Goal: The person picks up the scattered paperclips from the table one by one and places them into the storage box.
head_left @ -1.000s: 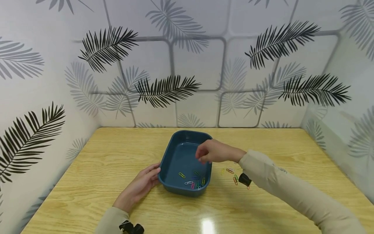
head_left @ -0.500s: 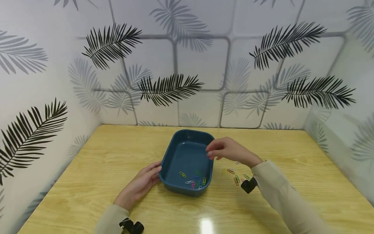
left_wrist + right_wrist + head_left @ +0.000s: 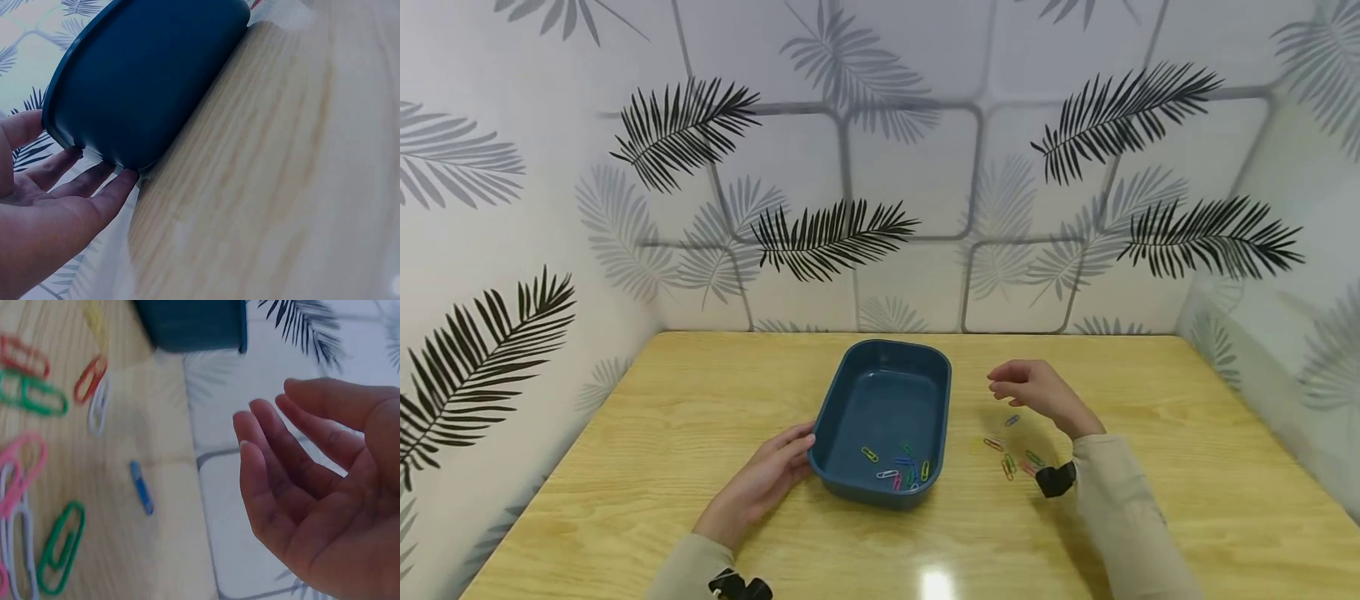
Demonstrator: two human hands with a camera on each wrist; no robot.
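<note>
A dark blue, deep rectangular tray [image 3: 880, 497] stands on the wooden table. Several coloured paper clips lie inside it near its front, one a yellow paper clip [image 3: 869, 454]. My left hand [image 3: 763, 479] touches the tray's left outer wall; in the left wrist view its thumb and fingers [image 3: 115, 194] are spread and their tips meet the wall and rim. To the right of the tray, my right hand [image 3: 1037, 390] hovers over the table with loosely bent fingers and nothing between them. Below it lies a blue paper clip [image 3: 1012, 420].
Loose paper clips lie on the table right of the tray, among them a red paper clip [image 3: 993, 444], a green paper clip [image 3: 1034, 458] and, in the right wrist view, a pink paper clip [image 3: 24, 465]. A leaf-patterned wall [image 3: 910, 275] stands behind the table [image 3: 715, 392].
My right hand has moved from above the tray to the right, over the loose paper clips. The left hand has stayed against the tray. The head view has shifted slightly.
</note>
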